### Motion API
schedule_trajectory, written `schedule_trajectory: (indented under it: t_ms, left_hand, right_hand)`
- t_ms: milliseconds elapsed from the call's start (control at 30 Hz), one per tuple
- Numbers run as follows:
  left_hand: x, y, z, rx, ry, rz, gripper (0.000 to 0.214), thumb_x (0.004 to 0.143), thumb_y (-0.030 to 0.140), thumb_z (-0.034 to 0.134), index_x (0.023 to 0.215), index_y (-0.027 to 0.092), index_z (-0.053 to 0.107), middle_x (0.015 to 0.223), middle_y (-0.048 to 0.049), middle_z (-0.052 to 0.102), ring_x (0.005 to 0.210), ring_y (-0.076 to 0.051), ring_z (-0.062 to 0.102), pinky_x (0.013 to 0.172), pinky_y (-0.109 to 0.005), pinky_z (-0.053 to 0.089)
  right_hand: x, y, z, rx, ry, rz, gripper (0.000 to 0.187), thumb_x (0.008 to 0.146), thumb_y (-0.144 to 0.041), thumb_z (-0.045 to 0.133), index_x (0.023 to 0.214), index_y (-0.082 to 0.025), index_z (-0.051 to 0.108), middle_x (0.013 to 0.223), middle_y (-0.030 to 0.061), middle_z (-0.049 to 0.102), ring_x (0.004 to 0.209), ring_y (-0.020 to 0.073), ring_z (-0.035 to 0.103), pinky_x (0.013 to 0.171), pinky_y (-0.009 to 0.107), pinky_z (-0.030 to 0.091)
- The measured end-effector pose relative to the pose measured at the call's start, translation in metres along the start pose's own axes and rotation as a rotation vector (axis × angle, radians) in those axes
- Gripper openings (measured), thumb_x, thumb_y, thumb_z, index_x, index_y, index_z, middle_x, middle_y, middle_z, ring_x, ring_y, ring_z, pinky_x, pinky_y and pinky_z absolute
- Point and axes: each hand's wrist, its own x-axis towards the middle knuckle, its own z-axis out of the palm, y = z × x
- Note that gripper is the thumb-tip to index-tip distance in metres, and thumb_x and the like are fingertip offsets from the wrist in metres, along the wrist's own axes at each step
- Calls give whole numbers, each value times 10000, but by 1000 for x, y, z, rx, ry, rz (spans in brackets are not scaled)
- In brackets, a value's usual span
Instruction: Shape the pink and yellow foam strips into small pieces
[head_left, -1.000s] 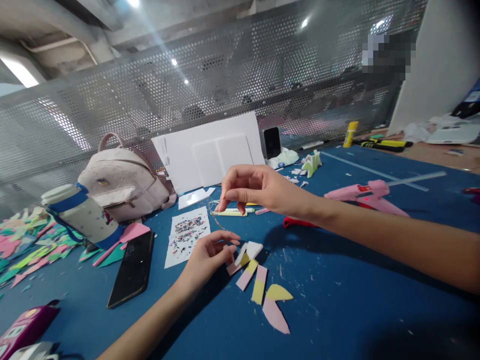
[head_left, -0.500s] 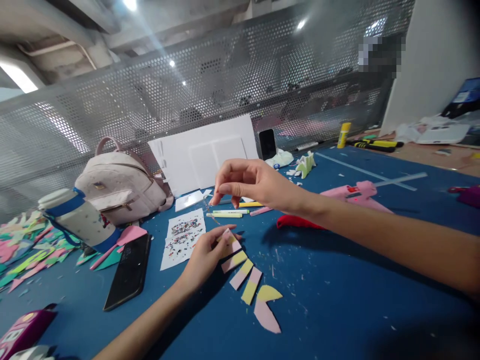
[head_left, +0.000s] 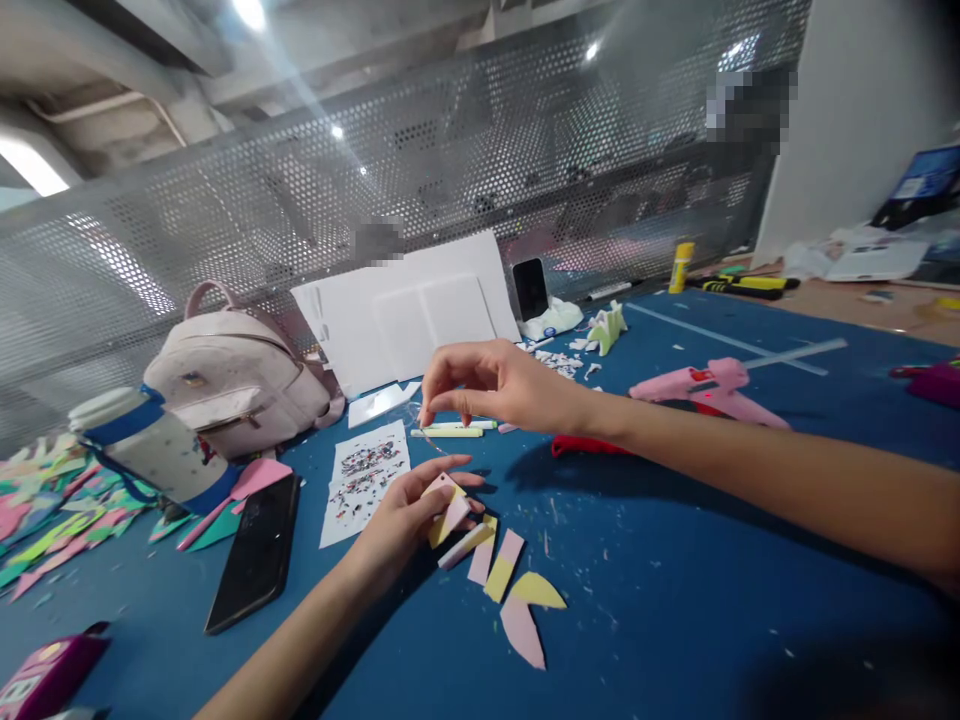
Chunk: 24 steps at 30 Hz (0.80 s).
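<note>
My left hand (head_left: 409,510) is closed on a small pink-and-yellow foam piece (head_left: 454,512) with a dark dot near its top corner. More pink-and-yellow strips (head_left: 504,566) trail from it in a row, ending in a piece shaped like a fish tail (head_left: 523,630). Above and to the right, my right hand (head_left: 480,380) is raised off the table, thumb and fingers pinched together. From its fingertips hangs a thin, clear, thread-like strand (head_left: 433,440), hard to make out. Beneath that hand lie pale highlighter pens (head_left: 450,432).
White paper sheets with dark specks (head_left: 364,485), a black phone (head_left: 255,555) and a tilted bottle (head_left: 154,450) lie left. A pink backpack (head_left: 240,370) and white board (head_left: 409,320) stand behind. A pink glue gun (head_left: 709,390) rests beyond my right forearm, foam scraps (head_left: 45,510) far left.
My left hand has lifted and tilted the foam piece, and the strip below it has turned on edge. The tail has shifted slightly left. My right hand has dropped a little, still pinched.
</note>
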Motion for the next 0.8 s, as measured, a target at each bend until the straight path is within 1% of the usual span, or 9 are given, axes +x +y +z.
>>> schedule_trajectory:
  t_ms: [167, 300, 433, 533, 800]
  left_hand:
    - [-1, 1, 1, -18, 6, -35, 348, 905, 239, 663, 1227, 113, 623, 1207, -179, 684, 888, -200, 701, 830, -327, 556]
    - [-2, 2, 3, -37, 12, -38, 328, 905, 231, 662, 1211, 115, 639, 1197, -175, 696, 880, -197, 704, 831, -321, 556]
    - [-3, 3, 3, -54, 26, -36, 304, 917, 232, 644, 1198, 118, 657, 1192, -172, 707, 885, -196, 709, 848, -324, 552]
    - [-3, 3, 2, -62, 10, -40, 294, 934, 231, 617, 1203, 117, 656, 1193, -172, 707, 898, -194, 709, 870, -328, 547]
    - [-2, -1, 0, -67, -19, -30, 261, 924, 229, 636, 1155, 115, 675, 1171, -162, 707, 853, -176, 703, 816, -285, 553]
  right_hand:
    - [-1, 6, 3, 8, -26, 6, 37, 931, -174, 595, 939, -142, 612, 883, 49, 695, 857, 143, 643, 661, 240, 482]
    - [-1, 8, 5, 17, -48, 26, 48, 935, -178, 588, 943, -138, 613, 891, 53, 696, 838, 135, 632, 659, 240, 481]
    - [-2, 7, 6, -2, -59, 50, 53, 934, -192, 588, 930, -148, 617, 906, 49, 698, 872, 142, 642, 666, 238, 485]
    - [-2, 7, 6, -3, -69, 59, 54, 934, -199, 591, 931, -153, 621, 901, 44, 699, 867, 139, 646, 667, 238, 483]
    - [-3, 7, 8, 24, -101, 39, 40, 931, -158, 578, 926, -148, 616, 883, 46, 695, 878, 144, 656, 670, 235, 490]
